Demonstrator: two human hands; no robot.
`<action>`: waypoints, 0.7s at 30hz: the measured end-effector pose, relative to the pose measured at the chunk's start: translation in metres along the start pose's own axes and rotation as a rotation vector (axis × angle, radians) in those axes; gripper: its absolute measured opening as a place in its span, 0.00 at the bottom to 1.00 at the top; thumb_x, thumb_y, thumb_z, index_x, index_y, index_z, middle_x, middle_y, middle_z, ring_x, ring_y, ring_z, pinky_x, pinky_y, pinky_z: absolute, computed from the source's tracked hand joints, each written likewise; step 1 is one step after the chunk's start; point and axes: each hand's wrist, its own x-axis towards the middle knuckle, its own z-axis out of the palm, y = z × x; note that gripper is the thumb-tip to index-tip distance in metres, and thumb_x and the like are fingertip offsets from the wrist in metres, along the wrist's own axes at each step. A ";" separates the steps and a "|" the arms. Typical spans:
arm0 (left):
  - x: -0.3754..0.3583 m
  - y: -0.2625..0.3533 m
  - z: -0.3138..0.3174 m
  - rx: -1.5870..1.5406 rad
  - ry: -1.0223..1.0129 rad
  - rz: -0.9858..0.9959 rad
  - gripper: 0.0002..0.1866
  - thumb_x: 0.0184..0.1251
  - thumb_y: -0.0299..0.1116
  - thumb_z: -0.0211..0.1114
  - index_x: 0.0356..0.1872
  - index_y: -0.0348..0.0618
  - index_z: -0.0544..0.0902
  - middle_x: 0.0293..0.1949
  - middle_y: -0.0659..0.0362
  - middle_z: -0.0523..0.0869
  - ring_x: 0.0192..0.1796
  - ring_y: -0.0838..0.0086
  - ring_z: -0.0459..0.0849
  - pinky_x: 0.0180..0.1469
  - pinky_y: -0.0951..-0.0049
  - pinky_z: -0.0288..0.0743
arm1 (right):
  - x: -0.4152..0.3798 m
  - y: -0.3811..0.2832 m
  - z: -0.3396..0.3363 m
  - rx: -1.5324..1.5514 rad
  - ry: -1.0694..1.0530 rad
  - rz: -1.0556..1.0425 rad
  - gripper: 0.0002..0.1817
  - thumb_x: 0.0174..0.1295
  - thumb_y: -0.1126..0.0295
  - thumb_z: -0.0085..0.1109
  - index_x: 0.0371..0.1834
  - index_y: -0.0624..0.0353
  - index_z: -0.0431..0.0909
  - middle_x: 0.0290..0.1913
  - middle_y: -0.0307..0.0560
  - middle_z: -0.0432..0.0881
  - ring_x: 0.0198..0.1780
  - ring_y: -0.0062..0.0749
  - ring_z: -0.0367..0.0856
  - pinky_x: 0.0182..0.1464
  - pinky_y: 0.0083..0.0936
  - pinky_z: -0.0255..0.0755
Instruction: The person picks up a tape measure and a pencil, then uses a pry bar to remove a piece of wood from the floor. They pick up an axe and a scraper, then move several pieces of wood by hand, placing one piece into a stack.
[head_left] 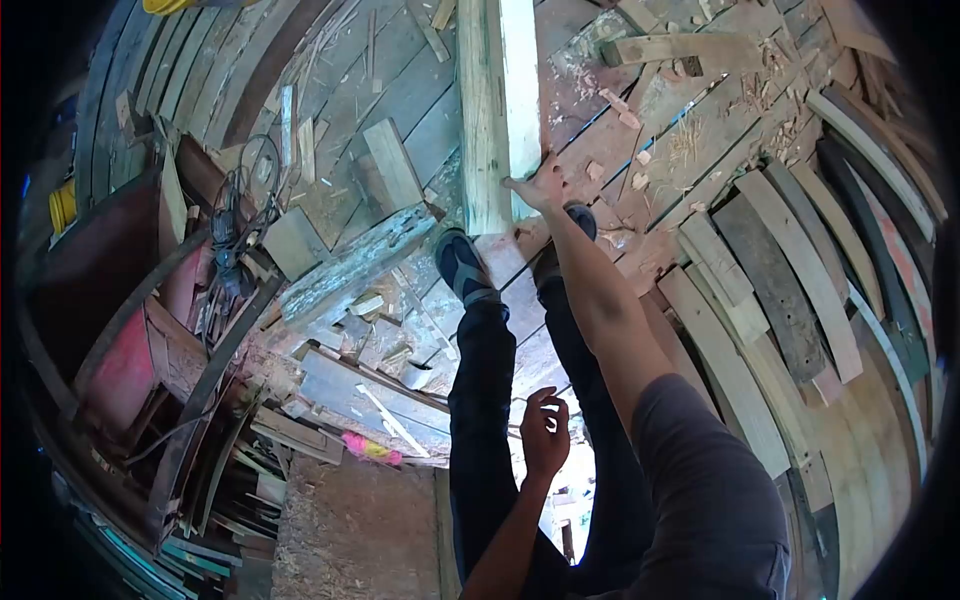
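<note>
A long wooden beam (483,110), with a brightly lit white side (521,90), runs from the top edge down to the feet. At its near end, my right hand (543,188) rests against the beam, thumb stretched over toward the wood and fingers bent at the right side. Lower down, between the legs, my left hand (545,437) hangs in the air with loosely curled fingers, slightly apart. Nothing shows in it, and it touches no wood. Beside the left foot lies a rough, weathered timber piece (358,262).
Curved wooden pieces (800,260) are stacked at the right. More curved planks (190,70) stand at the upper left. A tangled cable (262,165) and a dark power tool (230,245) lie at the left. Offcuts and shavings litter the plank floor (420,100). Sandals are on both feet.
</note>
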 end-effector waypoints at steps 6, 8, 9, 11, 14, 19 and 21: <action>-0.002 -0.005 -0.008 -0.005 0.005 0.027 0.13 0.62 0.27 0.60 0.48 0.39 0.73 0.34 0.56 0.82 0.30 0.74 0.81 0.29 0.76 0.72 | -0.013 0.003 -0.042 0.610 -0.268 -0.097 0.48 0.43 0.48 0.66 0.65 0.64 0.57 0.56 0.61 0.71 0.59 0.51 0.68 0.61 0.41 0.63; -0.005 -0.003 -0.010 -0.007 0.005 0.053 0.13 0.62 0.27 0.60 0.47 0.40 0.74 0.34 0.55 0.82 0.29 0.73 0.81 0.29 0.76 0.73 | -0.039 -0.011 -0.077 0.969 -0.455 0.057 0.35 0.52 0.47 0.56 0.59 0.60 0.67 0.52 0.51 0.75 0.54 0.45 0.74 0.55 0.41 0.69; -0.008 -0.006 -0.010 -0.008 0.014 0.088 0.12 0.62 0.27 0.60 0.47 0.40 0.74 0.34 0.54 0.82 0.29 0.73 0.81 0.30 0.75 0.73 | -0.050 -0.019 -0.097 1.175 -0.506 0.130 0.35 0.53 0.46 0.55 0.59 0.59 0.68 0.52 0.51 0.75 0.52 0.45 0.75 0.54 0.42 0.71; -0.007 -0.015 -0.012 0.039 -0.002 0.111 0.12 0.62 0.27 0.59 0.47 0.41 0.74 0.34 0.54 0.83 0.30 0.70 0.82 0.31 0.73 0.74 | -0.069 -0.032 -0.135 1.585 -0.617 0.273 0.34 0.54 0.44 0.52 0.58 0.57 0.70 0.52 0.50 0.76 0.49 0.45 0.77 0.51 0.43 0.73; -0.010 -0.013 -0.017 0.115 -0.027 0.075 0.11 0.62 0.28 0.58 0.45 0.40 0.74 0.35 0.53 0.83 0.33 0.67 0.84 0.35 0.70 0.76 | -0.109 -0.061 -0.187 1.833 -0.684 0.314 0.34 0.56 0.42 0.49 0.59 0.54 0.70 0.50 0.50 0.78 0.46 0.46 0.80 0.50 0.46 0.75; 0.001 -0.044 -0.037 0.168 -0.149 0.121 0.12 0.61 0.33 0.62 0.44 0.39 0.76 0.35 0.52 0.83 0.34 0.66 0.84 0.36 0.70 0.77 | -0.169 -0.063 -0.221 1.842 -0.441 0.349 0.37 0.54 0.36 0.49 0.59 0.53 0.71 0.54 0.49 0.76 0.52 0.45 0.76 0.54 0.46 0.72; 0.009 -0.080 -0.047 0.180 -0.176 0.094 0.12 0.62 0.34 0.62 0.44 0.40 0.76 0.32 0.52 0.84 0.33 0.68 0.84 0.35 0.71 0.76 | -0.200 -0.052 -0.227 1.777 -0.307 0.461 0.38 0.54 0.36 0.49 0.60 0.53 0.70 0.56 0.49 0.75 0.53 0.45 0.76 0.55 0.45 0.71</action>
